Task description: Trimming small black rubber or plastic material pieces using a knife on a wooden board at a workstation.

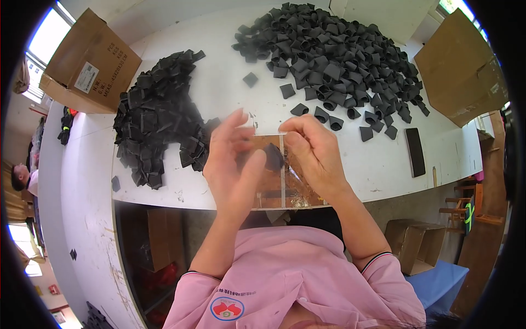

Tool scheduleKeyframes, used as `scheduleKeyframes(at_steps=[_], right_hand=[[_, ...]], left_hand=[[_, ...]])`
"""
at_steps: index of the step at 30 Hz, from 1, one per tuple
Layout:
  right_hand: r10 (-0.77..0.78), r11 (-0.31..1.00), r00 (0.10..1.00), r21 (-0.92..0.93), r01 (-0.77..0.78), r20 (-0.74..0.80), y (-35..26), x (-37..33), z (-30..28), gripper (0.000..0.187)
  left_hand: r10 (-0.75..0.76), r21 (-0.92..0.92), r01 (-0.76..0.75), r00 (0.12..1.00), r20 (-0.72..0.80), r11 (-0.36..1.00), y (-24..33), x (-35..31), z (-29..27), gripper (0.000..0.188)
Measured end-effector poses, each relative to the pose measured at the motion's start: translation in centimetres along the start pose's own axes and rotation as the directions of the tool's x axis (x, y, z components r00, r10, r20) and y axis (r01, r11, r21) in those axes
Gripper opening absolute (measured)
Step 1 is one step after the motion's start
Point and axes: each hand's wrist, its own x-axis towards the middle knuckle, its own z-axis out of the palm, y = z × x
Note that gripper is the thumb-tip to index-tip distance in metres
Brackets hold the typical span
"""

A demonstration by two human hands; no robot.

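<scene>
My left hand (233, 159), slightly blurred, is raised over the table's front edge with its fingers apart. A small black piece (274, 157), smeared by motion, shows beside its thumb; whether they touch is unclear. Facing it, my right hand (316, 156) has its fingers curled and pressed together; what they hold, if anything, is hidden. Below both hands a brown board (301, 189) with a pale strip lies at the edge. Flat black pieces (148, 120) are heaped to the left. Farther back on the right spreads a large pile of black tube-like pieces (334, 60).
Cardboard boxes stand at the back left (90, 66) and back right (466, 66) of the white table (219, 82). A dark phone (415, 152) lies near the right end. Below on the right are an open carton (415, 247) and a person (24, 178) appears far left.
</scene>
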Motion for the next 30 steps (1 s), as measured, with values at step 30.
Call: scheduleKeyframes(at_steps=[30], right_hand=[[-0.426,0.794,0.901,-0.445,0.414,0.079,-2.2,-1.1,-0.2,0.017]], left_hand=[[-0.081,-0.038,0.088,0.983,0.164,0.995,-0.4,0.5,-1.8,0.013]])
